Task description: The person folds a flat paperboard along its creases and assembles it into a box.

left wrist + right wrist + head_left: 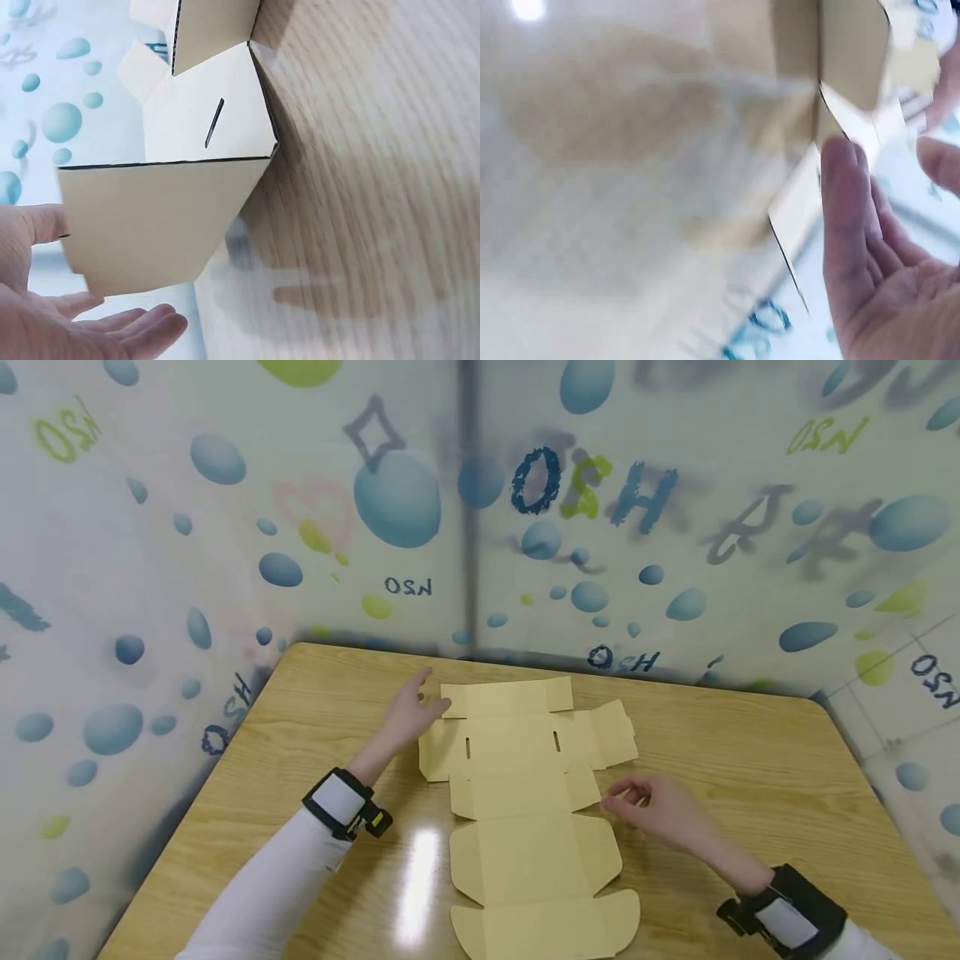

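An unfolded cardboard box blank [517, 747] lies on the wooden surface [750, 752], reaching from near its far edge towards the viewer, several side flaps [146, 225] tilted up. The left hand [414, 708] is loosely spread at the blank's far left corner; the right hand [660, 810], fingers slightly bent, is beside a right flap [581, 789]; whether either touches it, I cannot tell
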A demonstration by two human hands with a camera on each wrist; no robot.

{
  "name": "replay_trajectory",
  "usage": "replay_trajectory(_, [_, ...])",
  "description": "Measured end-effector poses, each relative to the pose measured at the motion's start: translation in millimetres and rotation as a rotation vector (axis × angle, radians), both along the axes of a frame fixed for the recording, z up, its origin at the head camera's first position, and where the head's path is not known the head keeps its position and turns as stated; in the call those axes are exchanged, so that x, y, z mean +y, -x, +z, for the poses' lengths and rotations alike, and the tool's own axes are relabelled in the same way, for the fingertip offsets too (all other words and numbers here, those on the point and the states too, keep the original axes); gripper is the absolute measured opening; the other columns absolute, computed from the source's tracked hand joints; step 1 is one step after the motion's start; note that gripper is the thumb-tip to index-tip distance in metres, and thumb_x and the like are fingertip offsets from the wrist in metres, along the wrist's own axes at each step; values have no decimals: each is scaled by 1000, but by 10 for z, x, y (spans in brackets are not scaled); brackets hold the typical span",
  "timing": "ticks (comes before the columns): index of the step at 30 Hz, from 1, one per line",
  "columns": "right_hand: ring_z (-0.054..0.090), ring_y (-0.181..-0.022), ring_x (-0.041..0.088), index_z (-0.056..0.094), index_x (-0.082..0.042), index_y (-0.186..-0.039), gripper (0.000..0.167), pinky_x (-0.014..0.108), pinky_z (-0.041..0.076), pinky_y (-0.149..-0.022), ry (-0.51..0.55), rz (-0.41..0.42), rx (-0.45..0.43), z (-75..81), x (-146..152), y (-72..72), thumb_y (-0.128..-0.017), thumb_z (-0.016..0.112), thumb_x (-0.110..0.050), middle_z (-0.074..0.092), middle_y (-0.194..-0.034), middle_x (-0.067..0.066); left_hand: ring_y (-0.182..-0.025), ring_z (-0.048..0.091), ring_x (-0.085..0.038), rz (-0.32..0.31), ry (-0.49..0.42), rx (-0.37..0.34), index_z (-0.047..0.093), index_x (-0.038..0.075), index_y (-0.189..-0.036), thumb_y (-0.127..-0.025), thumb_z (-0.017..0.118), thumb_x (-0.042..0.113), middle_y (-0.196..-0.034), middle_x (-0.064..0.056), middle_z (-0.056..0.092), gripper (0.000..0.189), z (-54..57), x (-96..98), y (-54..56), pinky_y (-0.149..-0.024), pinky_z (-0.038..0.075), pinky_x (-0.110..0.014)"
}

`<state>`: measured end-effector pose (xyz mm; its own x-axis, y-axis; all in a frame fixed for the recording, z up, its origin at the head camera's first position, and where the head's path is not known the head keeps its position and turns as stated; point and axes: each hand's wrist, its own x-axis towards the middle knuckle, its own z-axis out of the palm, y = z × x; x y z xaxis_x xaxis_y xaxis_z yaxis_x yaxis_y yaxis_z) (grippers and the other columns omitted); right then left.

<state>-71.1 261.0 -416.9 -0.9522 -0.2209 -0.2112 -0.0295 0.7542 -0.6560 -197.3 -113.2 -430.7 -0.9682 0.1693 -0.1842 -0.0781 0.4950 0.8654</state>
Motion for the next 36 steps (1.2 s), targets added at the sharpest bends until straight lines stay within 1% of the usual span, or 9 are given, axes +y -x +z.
replay_trajectory(4, [72,-85,25,70,2,-126,41,29,56,-65,-88,-94,143,90,151,247,-100,71,-30,77,-103,18,-151,41,-52,11,6,-9,18,4,-168,-105,62,27,-170,-28,29,80,8,-97,-137,-118,47,-62])
replay_trajectory(8, [68,-113,47,52,10,-146,65,47,62,-81,-124,-152,128,67,309,517,-104,65,-38,65,-131,34,-149,46,-50,1,-19,-75,14,2,-168,-105,63,28,-168,-29,33,83,-43,-177,-308,-116,49,-60])
replay_trajectory(13, [68,-113,47,49,12,-149,72,51,60,-86,-141,-170,38,-36,406,741,-106,59,-45,63,-135,36,-136,60,-46,-13,-38,-133,18,-1,-166,-105,64,30,-162,-29,44,83,-125,-182,-504,-106,59,-51])
replay_trajectory(17, [68,-104,44,55,13,-142,66,47,58,-81,-145,-160,38,-115,397,837,-105,61,-41,66,-125,36,-124,69,-43,6,-91,-145,28,-2,-164,-104,64,23,-157,-31,49,74,-191,-138,-559,-91,65,-41])
replay_trajectory(23, [66,-89,34,62,13,-134,48,30,48,-69,-104,-162,69,-187,377,814,-103,64,-23,71,-111,33,-114,70,-35,58,-117,-92,46,-3,-155,-104,57,12,-151,-28,56,55,-283,-58,-505,-80,63,-30])
replay_trajectory(25, [68,-95,35,61,15,-135,49,29,50,-71,-104,-164,79,-190,383,760,-102,64,-21,71,-118,35,-109,70,-32,90,-113,-73,50,-3,-152,-103,55,12,-149,-27,58,52,-298,-40,-478,-76,60,-28])
replay_trajectory(28, [66,-90,33,63,14,-132,47,29,48,-69,-98,-168,78,-213,385,683,-101,65,-20,71,-113,34,-112,69,-32,139,-93,-29,55,-3,-149,-102,54,12,-146,-28,61,49,-299,-21,-450,-75,58,-26])
replay_trajectory(31, [59,-78,22,66,12,-128,43,27,43,-66,-78,-175,76,-258,375,636,-100,65,-20,73,-100,25,-116,70,-36,185,-78,0,59,-3,-145,-101,53,11,-143,-29,63,47,-289,-18,-444,-77,59,-28])
replay_trajectory(36, [42,-64,12,68,7,-111,28,25,33,-61,-37,-192,82,-302,378,623,-99,66,-18,51,-71,3,-117,71,-41,218,-96,18,63,-2,-141,-101,54,9,-139,-29,66,42,-261,-20,-451,-78,62,-31])
